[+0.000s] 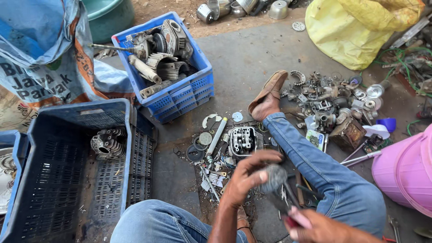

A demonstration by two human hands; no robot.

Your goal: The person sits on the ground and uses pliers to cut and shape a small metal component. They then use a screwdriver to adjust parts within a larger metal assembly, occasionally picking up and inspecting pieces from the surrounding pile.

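Observation:
My left hand is closed around a small round grey metal part, held above my lap. My right hand, at the bottom edge, grips a tool with a pink-red handle whose dark shaft reaches up to the grey part. Just beyond my hands an engine cylinder head lies on the concrete floor among small scraps. My jeans-clad legs frame the hands, and my right foot in a brown shoe stretches out ahead.
A dark blue crate at left holds a finned cylinder. A brighter blue crate behind holds engine parts. A heap of small metal parts, a pink bucket, a yellow sack and a printed sack surround me.

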